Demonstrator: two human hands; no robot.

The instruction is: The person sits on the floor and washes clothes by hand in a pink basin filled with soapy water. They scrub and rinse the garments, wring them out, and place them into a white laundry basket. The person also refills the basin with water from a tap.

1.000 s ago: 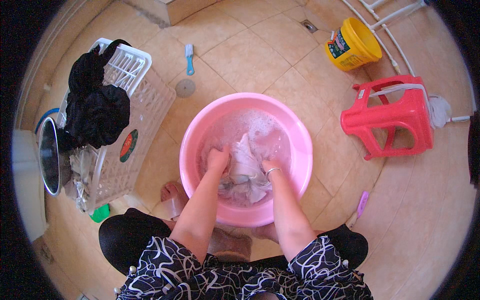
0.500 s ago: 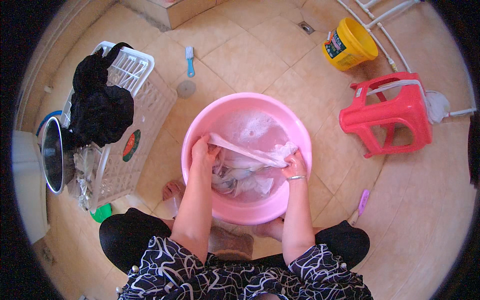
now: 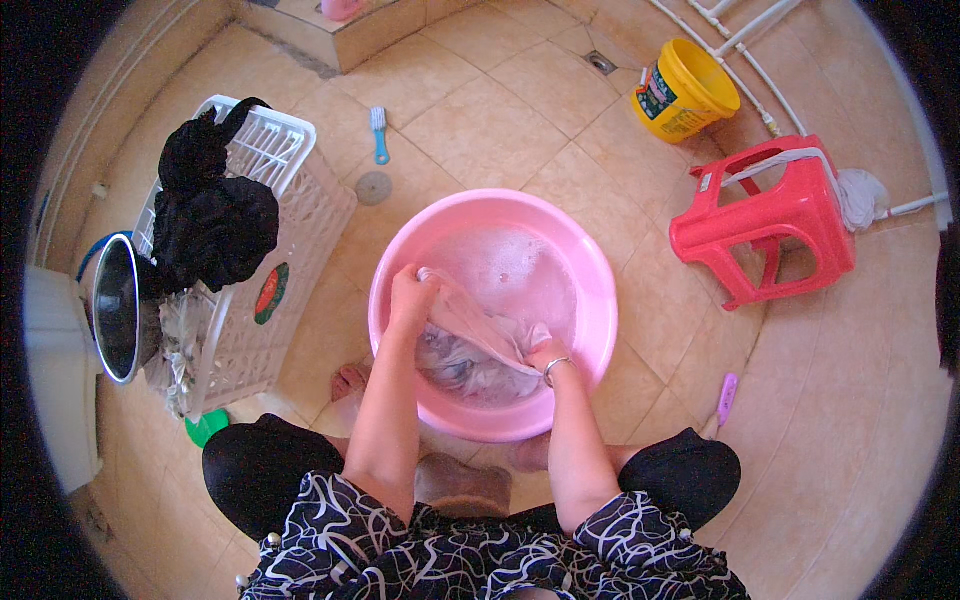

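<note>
A round pink basin (image 3: 595,290) stands on the floor in front of my knees, holding sudsy water (image 3: 515,262). Between my hands a wet, pale pinkish-white cloth (image 3: 475,318) hangs stretched on a slant. My left hand (image 3: 410,298) is closed on its upper end near the basin's left wall. Lower down on the right, my right hand (image 3: 550,358), with a silver bangle at the wrist, grips the other part. More wet laundry, white and grey (image 3: 455,370), lies in the water below the cloth.
To the left, a white plastic basket (image 3: 290,260) bears black clothing (image 3: 220,225) and a dark metal bowl (image 3: 120,310). A blue-handled brush (image 3: 380,140) lies beyond the basin. At right are a red stool (image 3: 765,225), a yellow bucket (image 3: 690,90) and a purple-handled brush (image 3: 728,395).
My right hand has moved left and toward me, closer to my left hand. The cloth between them is now slacker and more bunched, slanting down more steeply.
</note>
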